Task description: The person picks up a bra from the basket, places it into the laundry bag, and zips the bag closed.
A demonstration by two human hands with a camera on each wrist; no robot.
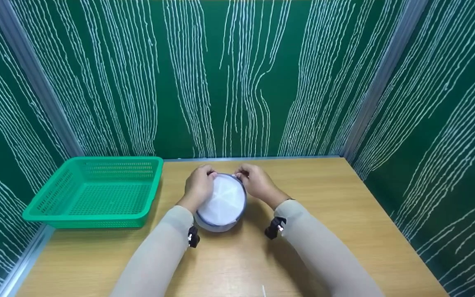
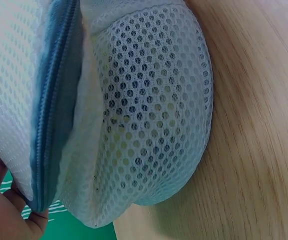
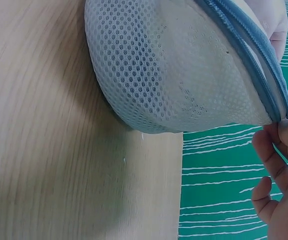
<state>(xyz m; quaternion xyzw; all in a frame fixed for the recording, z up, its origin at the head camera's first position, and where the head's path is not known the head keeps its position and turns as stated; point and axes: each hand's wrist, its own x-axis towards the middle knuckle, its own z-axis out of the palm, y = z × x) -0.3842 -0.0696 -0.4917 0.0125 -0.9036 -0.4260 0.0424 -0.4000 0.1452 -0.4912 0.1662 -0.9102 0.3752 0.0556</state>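
Note:
A white mesh laundry bag (image 1: 225, 202) with a round top stands on the table between the two hands. Along its top edge runs a blue-grey zipper (image 3: 248, 60), and the lid side tilts up from the mesh body (image 2: 144, 100). The left hand (image 1: 199, 185) grips the bag's far left rim, thumb on top. At the far right of the rim, the right hand (image 1: 259, 184) pinches the zipper edge between thumb and forefinger; its other fingers (image 3: 266, 200) are loosely bent. Whether a zipper pull lies in that pinch is hidden.
To the left of the bag, a green plastic basket (image 1: 151, 206) with slotted sides stands on the wooden table (image 1: 324, 185). Green panels (image 1: 237, 82) with wavy white lines enclose the table at the back and sides. Metal posts (image 1: 365, 111) mark the corners.

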